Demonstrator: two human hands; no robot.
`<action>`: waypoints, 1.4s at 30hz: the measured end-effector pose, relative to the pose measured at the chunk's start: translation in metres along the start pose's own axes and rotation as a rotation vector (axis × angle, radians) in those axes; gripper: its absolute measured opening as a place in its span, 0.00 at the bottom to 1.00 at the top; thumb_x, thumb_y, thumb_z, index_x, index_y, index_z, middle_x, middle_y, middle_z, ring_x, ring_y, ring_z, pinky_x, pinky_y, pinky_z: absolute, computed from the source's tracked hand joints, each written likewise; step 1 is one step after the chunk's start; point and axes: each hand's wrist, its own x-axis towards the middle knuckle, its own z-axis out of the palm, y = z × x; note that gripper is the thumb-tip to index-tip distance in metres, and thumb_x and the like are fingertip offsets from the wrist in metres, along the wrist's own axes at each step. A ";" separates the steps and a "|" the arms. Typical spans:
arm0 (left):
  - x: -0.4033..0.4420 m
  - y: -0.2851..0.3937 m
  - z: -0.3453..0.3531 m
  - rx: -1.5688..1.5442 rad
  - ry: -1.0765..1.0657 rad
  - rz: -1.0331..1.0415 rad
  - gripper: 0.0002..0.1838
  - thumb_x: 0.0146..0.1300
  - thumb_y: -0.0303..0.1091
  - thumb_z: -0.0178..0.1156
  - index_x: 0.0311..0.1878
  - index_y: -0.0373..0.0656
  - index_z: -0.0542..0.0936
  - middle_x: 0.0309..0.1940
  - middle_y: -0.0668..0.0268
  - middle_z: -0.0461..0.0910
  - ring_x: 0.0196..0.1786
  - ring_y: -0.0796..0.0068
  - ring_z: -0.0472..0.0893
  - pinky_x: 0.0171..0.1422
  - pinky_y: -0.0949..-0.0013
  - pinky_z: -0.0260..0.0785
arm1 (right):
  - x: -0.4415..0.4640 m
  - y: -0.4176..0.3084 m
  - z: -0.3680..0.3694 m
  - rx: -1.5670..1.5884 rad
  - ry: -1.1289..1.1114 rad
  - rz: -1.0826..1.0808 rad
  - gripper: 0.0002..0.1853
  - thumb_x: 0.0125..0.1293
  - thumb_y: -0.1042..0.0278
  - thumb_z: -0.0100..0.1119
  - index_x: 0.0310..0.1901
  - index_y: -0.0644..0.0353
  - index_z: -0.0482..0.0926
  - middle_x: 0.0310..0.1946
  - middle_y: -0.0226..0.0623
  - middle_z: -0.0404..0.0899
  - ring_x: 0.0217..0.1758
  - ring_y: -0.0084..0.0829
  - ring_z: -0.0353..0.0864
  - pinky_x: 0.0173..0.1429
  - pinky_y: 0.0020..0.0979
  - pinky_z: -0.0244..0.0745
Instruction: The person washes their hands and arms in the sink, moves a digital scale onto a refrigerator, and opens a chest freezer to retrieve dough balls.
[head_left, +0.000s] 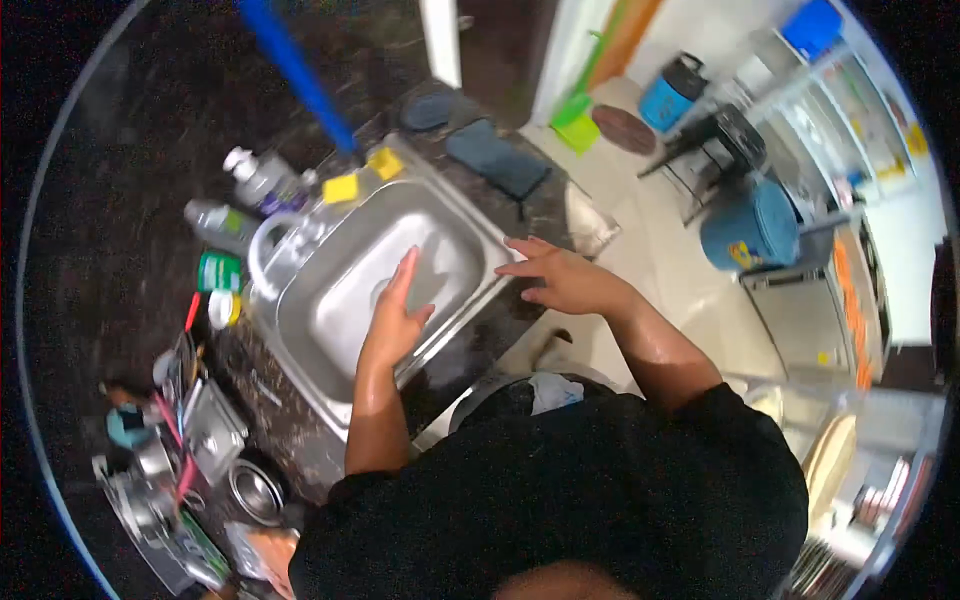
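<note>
My left hand [398,312] is over the stainless steel sink [345,300], fingers stretched out together and thumb apart, with nothing in it. A dark shadow lies on the basin floor beside that hand. At the sink's right rim is my right hand [558,280], its fingers spread and empty. I cannot tell whether its fingertips touch the rim. A white curved faucet [262,255] rises on the far left side of the basin. Two yellow sponges [341,189] sit on the back edge.
Bottles [270,180], a green container [219,271] and piled dishes with a metal bowl [256,488] crowd the left counter. Dark cloths [497,158] lie behind the sink. On the floor at right stand a blue bin [750,228] and a black stool [715,140].
</note>
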 end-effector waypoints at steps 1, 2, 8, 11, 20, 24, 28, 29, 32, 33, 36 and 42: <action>0.008 0.015 0.008 -0.131 -0.031 -0.092 0.38 0.65 0.14 0.62 0.78 0.48 0.71 0.71 0.63 0.78 0.64 0.72 0.82 0.68 0.67 0.73 | -0.015 0.006 -0.007 0.013 0.066 0.036 0.30 0.66 0.69 0.68 0.70 0.44 0.78 0.79 0.51 0.64 0.79 0.54 0.66 0.80 0.45 0.65; 0.016 0.021 0.018 -0.121 -0.074 -0.061 0.38 0.65 0.14 0.62 0.78 0.48 0.71 0.71 0.63 0.78 0.64 0.72 0.82 0.68 0.67 0.73 | -0.030 0.012 -0.013 0.012 0.111 0.065 0.30 0.66 0.69 0.68 0.70 0.44 0.78 0.79 0.51 0.64 0.79 0.54 0.66 0.80 0.45 0.65; 0.079 0.047 0.106 -0.245 -0.400 0.026 0.30 0.70 0.18 0.60 0.75 0.40 0.74 0.67 0.59 0.81 0.64 0.71 0.82 0.71 0.66 0.71 | -0.118 0.087 -0.049 0.130 0.177 0.184 0.24 0.70 0.64 0.66 0.68 0.49 0.80 0.72 0.51 0.74 0.71 0.52 0.76 0.73 0.43 0.73; 0.110 0.093 0.174 -0.265 -0.506 0.064 0.28 0.72 0.19 0.60 0.74 0.38 0.74 0.66 0.57 0.82 0.65 0.71 0.81 0.72 0.66 0.71 | -0.184 0.125 -0.072 0.185 0.239 0.214 0.23 0.71 0.64 0.65 0.67 0.51 0.81 0.68 0.50 0.78 0.69 0.50 0.78 0.72 0.43 0.74; 0.198 0.274 0.374 -0.039 -0.871 0.561 0.23 0.72 0.24 0.59 0.69 0.41 0.79 0.63 0.56 0.85 0.66 0.60 0.83 0.71 0.60 0.72 | -0.375 0.219 -0.158 0.514 0.721 0.606 0.22 0.74 0.66 0.64 0.67 0.58 0.80 0.63 0.40 0.83 0.64 0.34 0.81 0.67 0.38 0.77; 0.222 0.317 0.448 0.010 -1.053 0.723 0.23 0.71 0.26 0.58 0.68 0.43 0.79 0.64 0.52 0.83 0.66 0.50 0.82 0.72 0.56 0.72 | -0.434 0.234 -0.183 0.656 0.896 0.709 0.21 0.74 0.68 0.63 0.67 0.59 0.80 0.60 0.37 0.84 0.60 0.28 0.81 0.65 0.34 0.78; 0.264 0.312 0.517 0.138 -1.214 0.760 0.23 0.71 0.28 0.59 0.69 0.44 0.79 0.65 0.50 0.81 0.66 0.47 0.81 0.71 0.56 0.72 | -0.474 0.261 -0.193 0.685 1.030 0.798 0.21 0.74 0.68 0.63 0.66 0.60 0.80 0.59 0.36 0.84 0.58 0.26 0.81 0.65 0.31 0.78; 0.278 0.315 0.533 0.209 -1.253 0.772 0.24 0.70 0.29 0.59 0.69 0.44 0.79 0.65 0.49 0.81 0.65 0.47 0.81 0.71 0.56 0.72 | -0.483 0.271 -0.197 0.674 1.073 0.817 0.21 0.74 0.68 0.63 0.66 0.60 0.80 0.59 0.35 0.84 0.58 0.25 0.81 0.64 0.31 0.78; 0.326 0.326 0.575 0.188 -1.332 0.745 0.24 0.72 0.33 0.59 0.71 0.47 0.78 0.65 0.50 0.81 0.67 0.47 0.80 0.72 0.56 0.72 | -0.511 0.308 -0.203 0.730 1.030 0.867 0.20 0.75 0.68 0.63 0.65 0.61 0.80 0.60 0.37 0.84 0.60 0.27 0.81 0.65 0.32 0.78; 0.345 0.332 0.590 0.185 -1.371 0.729 0.25 0.73 0.34 0.59 0.72 0.48 0.77 0.66 0.50 0.81 0.67 0.48 0.80 0.72 0.56 0.71 | -0.517 0.321 -0.204 0.763 1.010 0.886 0.20 0.75 0.68 0.63 0.65 0.61 0.80 0.60 0.38 0.84 0.61 0.28 0.82 0.66 0.33 0.78; 0.405 0.357 0.643 0.271 -1.414 0.791 0.26 0.72 0.34 0.60 0.73 0.48 0.76 0.66 0.50 0.81 0.67 0.47 0.80 0.71 0.56 0.72 | -0.526 0.351 -0.224 0.647 1.009 1.015 0.21 0.74 0.64 0.64 0.65 0.61 0.80 0.58 0.40 0.86 0.59 0.32 0.84 0.63 0.35 0.80; 0.494 0.446 0.770 0.192 -1.524 1.002 0.27 0.70 0.31 0.62 0.73 0.47 0.76 0.65 0.49 0.81 0.67 0.44 0.79 0.71 0.56 0.72 | -0.537 0.374 -0.290 0.581 1.118 1.048 0.22 0.73 0.61 0.64 0.65 0.60 0.80 0.58 0.42 0.87 0.58 0.38 0.87 0.64 0.39 0.81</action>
